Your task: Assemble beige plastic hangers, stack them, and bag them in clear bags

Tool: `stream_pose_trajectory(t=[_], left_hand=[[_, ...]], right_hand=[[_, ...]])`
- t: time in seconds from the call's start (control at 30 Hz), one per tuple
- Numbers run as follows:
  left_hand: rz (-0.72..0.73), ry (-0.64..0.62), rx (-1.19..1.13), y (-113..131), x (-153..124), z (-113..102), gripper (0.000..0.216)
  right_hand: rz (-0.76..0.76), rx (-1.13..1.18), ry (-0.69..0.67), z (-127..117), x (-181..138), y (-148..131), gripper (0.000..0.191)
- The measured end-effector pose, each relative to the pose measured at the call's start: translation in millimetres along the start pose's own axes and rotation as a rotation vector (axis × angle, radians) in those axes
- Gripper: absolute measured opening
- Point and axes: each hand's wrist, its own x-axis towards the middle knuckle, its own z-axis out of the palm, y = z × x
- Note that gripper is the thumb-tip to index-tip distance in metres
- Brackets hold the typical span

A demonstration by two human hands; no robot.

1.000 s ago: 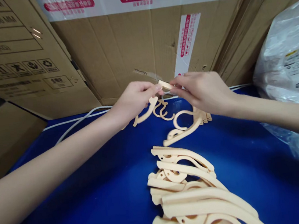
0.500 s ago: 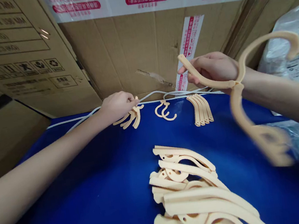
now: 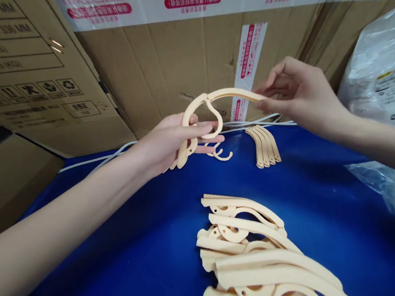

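Observation:
A cream folding clothes hanger is stretched between my two hands above the back of the blue surface. My left hand grips one arm of it beside the hook, thumb across the front, other fingers behind. Thumb and fingertips of my right hand pinch the tip of the opposite arm. The hook curls down between the two arms, near my left thumb. Below, partly covered by my left fingers, lie loose hooks. Curved pieces show only in part under my left hand.
Folded hangers form a heap at the front. Several curved arms lie side by side at the back right. White cables run along the rear edge, before cardboard boxes. Clear plastic wrap lies at right.
My right hand has brought the hanger leftward and turned it. My left hand has left the curved pieces at the back and taken hold of the hanger; the right now pinches an arm's tip.

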Motion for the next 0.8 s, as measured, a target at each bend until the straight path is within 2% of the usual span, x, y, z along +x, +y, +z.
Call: stream_pose_trajectory(t=[0.07, 0.13, 0.23, 0.33, 0.4, 0.5, 0.57, 0.63, 0.7, 0.8], left_hand=[[-0.023, -0.05, -0.038, 2.4, -0.2, 2.7, 0.015], [-0.036, -0.133, -0.082, 3.3, -1.6, 8.7, 0.019], [-0.062, -0.256, -0.19, 0.5, -4.7, 18.7, 0.037], [-0.113, -0.32, -0.194, -8.5, -5.5, 22.4, 0.057], [-0.12, -0.309, -0.06, -15.9, -4.5, 20.8, 0.062], [-0.082, -0.246, 0.29, -23.0, -4.3, 16.5, 0.053], [-0.038, -0.222, 0.543, -22.7, -6.4, 14.4, 0.044], [-0.021, -0.209, 0.691, -18.8, -9.0, 13.8, 0.038], [-0.073, -0.164, 0.696, -13.1, -10.0, 14.6, 0.031], [-0.146, -0.035, 0.543, -5.5, -7.2, 17.5, 0.024]], right_hand=[[-0.129, -0.321, -0.095, -1.6, -4.4, 0.0, 0.03], [-0.196, -0.635, -0.156, -0.6, -7.5, -0.3, 0.031], [-0.213, -0.892, -0.202, 2.0, -11.5, 0.6, 0.035], [-0.167, -0.955, -0.29, 2.6, -17.2, 2.6, 0.04], [-0.111, -0.914, -0.377, 1.8, -21.4, 4.8, 0.038], [0.021, -0.694, -0.477, -2.4, -24.8, 12.8, 0.035], [0.161, -0.551, -0.484, -9.5, -24.1, 22.3, 0.036], [0.32, -0.549, -0.474, -20.2, -21.8, 33.9, 0.037], [0.447, -0.711, -0.483, -32.1, -19.8, 46.0, 0.036], [0.501, -0.881, -0.452, -44.4, -19.8, 63.3, 0.025]])
